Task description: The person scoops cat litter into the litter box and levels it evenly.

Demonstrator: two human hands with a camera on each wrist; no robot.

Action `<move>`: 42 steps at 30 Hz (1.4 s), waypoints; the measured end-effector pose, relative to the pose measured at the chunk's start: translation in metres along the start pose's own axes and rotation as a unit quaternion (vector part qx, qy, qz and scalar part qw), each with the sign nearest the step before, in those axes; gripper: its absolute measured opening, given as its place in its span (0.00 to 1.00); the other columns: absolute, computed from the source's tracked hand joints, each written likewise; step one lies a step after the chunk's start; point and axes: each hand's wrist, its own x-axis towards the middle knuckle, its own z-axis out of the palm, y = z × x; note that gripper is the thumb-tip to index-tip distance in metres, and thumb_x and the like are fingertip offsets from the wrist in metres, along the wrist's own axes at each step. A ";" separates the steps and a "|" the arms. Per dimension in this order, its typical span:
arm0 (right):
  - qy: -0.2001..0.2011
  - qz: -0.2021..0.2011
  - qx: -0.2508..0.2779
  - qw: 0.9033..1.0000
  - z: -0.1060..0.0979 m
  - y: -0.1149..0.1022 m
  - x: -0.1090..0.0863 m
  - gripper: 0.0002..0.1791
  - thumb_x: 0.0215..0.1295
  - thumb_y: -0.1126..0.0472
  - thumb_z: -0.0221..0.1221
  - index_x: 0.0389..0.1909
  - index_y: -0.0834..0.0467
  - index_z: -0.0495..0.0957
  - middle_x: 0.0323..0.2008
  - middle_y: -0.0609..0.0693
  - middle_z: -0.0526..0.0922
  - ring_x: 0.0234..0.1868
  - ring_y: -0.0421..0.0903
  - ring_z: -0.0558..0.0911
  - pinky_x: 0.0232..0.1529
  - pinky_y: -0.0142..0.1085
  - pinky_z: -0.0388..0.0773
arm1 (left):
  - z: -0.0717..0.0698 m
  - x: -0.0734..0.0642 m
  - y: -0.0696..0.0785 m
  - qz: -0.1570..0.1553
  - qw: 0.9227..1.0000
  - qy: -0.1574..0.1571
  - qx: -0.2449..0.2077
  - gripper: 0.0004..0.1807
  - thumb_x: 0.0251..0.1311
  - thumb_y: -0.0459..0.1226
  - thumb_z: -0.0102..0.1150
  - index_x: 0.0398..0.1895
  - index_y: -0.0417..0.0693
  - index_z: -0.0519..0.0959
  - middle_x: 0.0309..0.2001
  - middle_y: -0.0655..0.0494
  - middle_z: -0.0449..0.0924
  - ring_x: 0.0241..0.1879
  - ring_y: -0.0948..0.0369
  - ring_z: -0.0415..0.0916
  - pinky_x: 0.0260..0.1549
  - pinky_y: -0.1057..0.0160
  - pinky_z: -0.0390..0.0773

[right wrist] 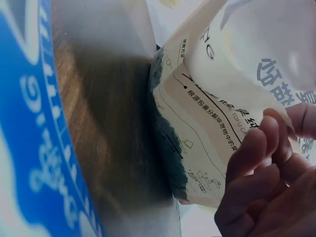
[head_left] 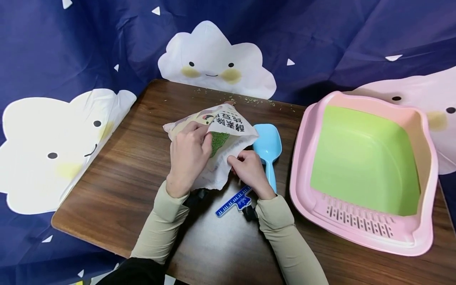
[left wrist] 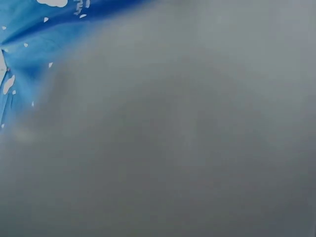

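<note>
An opened bag of tofu cat litter (head_left: 233, 118) lies on the table, with green granules (head_left: 219, 141) showing at its mouth. My left hand (head_left: 189, 154) is over the near left of the bag and grips the edge of the opening; some fingertips are hidden. With thumb and fingers, my right hand (head_left: 251, 170) pinches the right edge of the mouth. The right wrist view shows that pinch on the bag's printed film (right wrist: 212, 108) close up. A grey blur fills most of the left wrist view, hiding the left fingers.
A light blue scoop (head_left: 268, 142) lies right of the bag. Below the right hand is a blue ruler (head_left: 231, 204) with white marks. A pink litter box (head_left: 303, 166) with a green inside stands at the right. Loose granules (head_left: 253, 101) are scattered along the table's far edge.
</note>
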 end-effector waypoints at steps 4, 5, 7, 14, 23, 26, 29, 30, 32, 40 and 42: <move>-0.010 0.012 -0.004 1.000 0.000 0.001 -0.001 0.19 0.53 0.53 0.54 0.12 0.62 0.76 0.12 0.54 0.77 0.10 0.43 0.70 0.10 0.35 0.67 | 0.000 0.001 0.001 0.001 1.000 0.011 -0.017 0.11 0.51 0.33 0.50 0.31 0.46 0.84 0.31 0.56 0.80 0.33 0.55 0.78 0.26 0.55 0.75; -0.013 0.012 -0.007 1.000 0.000 0.001 -0.001 0.21 0.55 0.51 0.55 0.12 0.62 0.76 0.12 0.55 0.77 0.09 0.43 0.69 0.10 0.36 0.67 | 0.000 0.001 0.001 0.002 1.000 0.013 -0.018 0.11 0.51 0.33 0.51 0.32 0.46 0.84 0.32 0.56 0.81 0.33 0.55 0.78 0.26 0.55 0.75; -0.015 0.008 -0.020 1.000 0.000 0.002 0.000 0.23 0.56 0.48 0.55 0.11 0.62 0.76 0.11 0.54 0.76 0.07 0.43 0.68 0.09 0.36 0.67 | 0.000 0.001 0.001 0.001 1.000 0.016 -0.021 0.11 0.51 0.34 0.51 0.32 0.46 0.84 0.32 0.56 0.81 0.33 0.56 0.78 0.26 0.55 0.75; -0.025 -0.028 -0.123 0.992 -0.004 0.004 -0.002 0.22 0.53 0.54 0.54 0.02 0.56 0.71 0.04 0.44 0.69 0.08 0.41 0.66 0.11 0.32 0.61 | -0.001 0.003 0.000 -0.012 0.999 0.042 -0.018 0.11 0.53 0.35 0.50 0.30 0.47 0.84 0.31 0.57 0.81 0.34 0.57 0.78 0.29 0.55 0.75; -0.084 -0.001 -0.239 0.967 -0.010 0.007 -0.005 0.22 0.50 0.56 0.53 0.03 0.51 0.56 0.06 0.42 0.54 0.09 0.40 0.59 0.10 0.31 0.53 | -0.005 0.008 -0.005 -0.038 0.996 0.084 -0.022 0.13 0.56 0.36 0.48 0.26 0.46 0.84 0.32 0.57 0.81 0.27 0.54 0.78 0.22 0.53 0.73; -0.094 0.001 -0.244 0.965 -0.012 0.007 -0.005 0.21 0.50 0.56 0.53 0.03 0.51 0.58 0.06 0.42 0.56 0.09 0.40 0.60 0.09 0.31 0.54 | -0.006 0.008 -0.005 -0.045 0.996 0.082 -0.010 0.12 0.57 0.37 0.48 0.27 0.48 0.83 0.33 0.57 0.81 0.27 0.52 0.78 0.21 0.52 0.72; -0.086 -0.009 -0.240 0.967 -0.014 0.007 -0.003 0.22 0.51 0.56 0.53 0.02 0.52 0.59 0.05 0.42 0.56 0.09 0.40 0.61 0.10 0.30 0.55 | -0.009 0.007 -0.002 -0.053 0.998 0.044 0.013 0.12 0.58 0.39 0.48 0.33 0.51 0.83 0.35 0.58 0.81 0.26 0.50 0.79 0.19 0.51 0.72; -0.082 -0.011 -0.236 0.968 -0.015 0.008 -0.003 0.22 0.52 0.56 0.53 0.01 0.52 0.60 0.05 0.43 0.57 0.09 0.41 0.61 0.10 0.30 0.56 | -0.010 0.006 -0.001 -0.058 0.998 0.023 0.024 0.13 0.58 0.40 0.47 0.35 0.52 0.83 0.36 0.58 0.81 0.25 0.49 0.78 0.18 0.50 0.72; -0.071 -0.016 -0.230 0.971 -0.017 0.009 -0.002 0.23 0.52 0.57 0.52 0.01 0.53 0.61 0.04 0.43 0.58 0.09 0.41 0.61 0.10 0.30 0.56 | -0.015 0.003 0.000 -0.063 0.996 -0.028 0.051 0.13 0.57 0.41 0.48 0.37 0.54 0.83 0.34 0.58 0.81 0.22 0.48 0.77 0.16 0.50 0.72; -0.022 -0.017 -0.204 0.979 -0.018 0.010 -0.001 0.23 0.52 0.57 0.51 0.00 0.52 0.60 0.04 0.43 0.57 0.10 0.41 0.59 0.11 0.30 0.52 | -0.037 -0.007 0.003 -0.022 0.982 -0.146 0.121 0.16 0.55 0.40 0.50 0.10 0.54 0.72 0.15 0.60 0.69 0.14 0.50 0.70 0.10 0.54 0.65; -0.020 -0.014 -0.197 0.980 -0.016 0.010 -0.001 0.23 0.53 0.56 0.50 0.00 0.53 0.65 0.03 0.42 0.62 0.09 0.41 0.63 0.12 0.31 0.56 | -0.037 -0.006 0.003 -0.013 0.985 -0.128 0.112 0.19 0.56 0.39 0.47 0.07 0.53 0.68 0.13 0.60 0.66 0.13 0.50 0.69 0.09 0.54 0.64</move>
